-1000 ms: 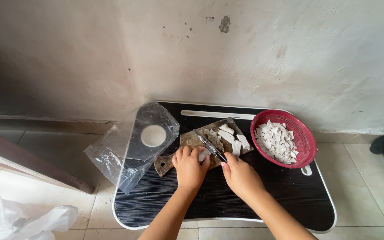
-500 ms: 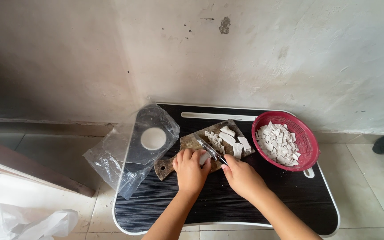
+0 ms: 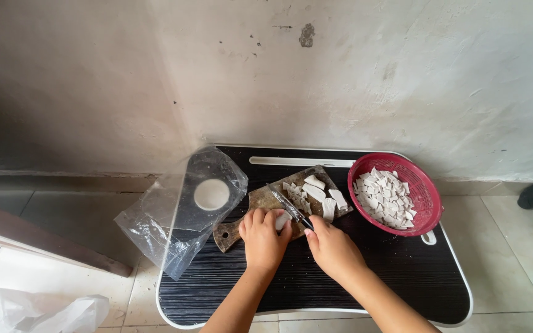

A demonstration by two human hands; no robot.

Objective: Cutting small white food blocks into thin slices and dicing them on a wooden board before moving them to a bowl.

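Observation:
My left hand [image 3: 263, 237] presses down on a white piece of food [image 3: 284, 220] at the near end of a wooden cutting board [image 3: 260, 200]. My right hand [image 3: 331, 246] grips the handle of a knife [image 3: 288, 205] whose blade lies across the board just beside the left fingers. Several cut white slices [image 3: 319, 194] lie on the board's far right part. A red perforated basket [image 3: 430, 203] to the right holds several small white pieces [image 3: 384, 197].
Everything rests on a low black tray table [image 3: 353, 290] with a white rim, against a stained wall. A clear plastic bag [image 3: 174, 216] with one round white slice [image 3: 211, 194] lies at the table's left edge. Tiled floor surrounds; another plastic bag [image 3: 32, 311] lies bottom left.
The view has shifted slightly. Both hands stay on the board, and the knife blade has moved a little closer to the left fingers.

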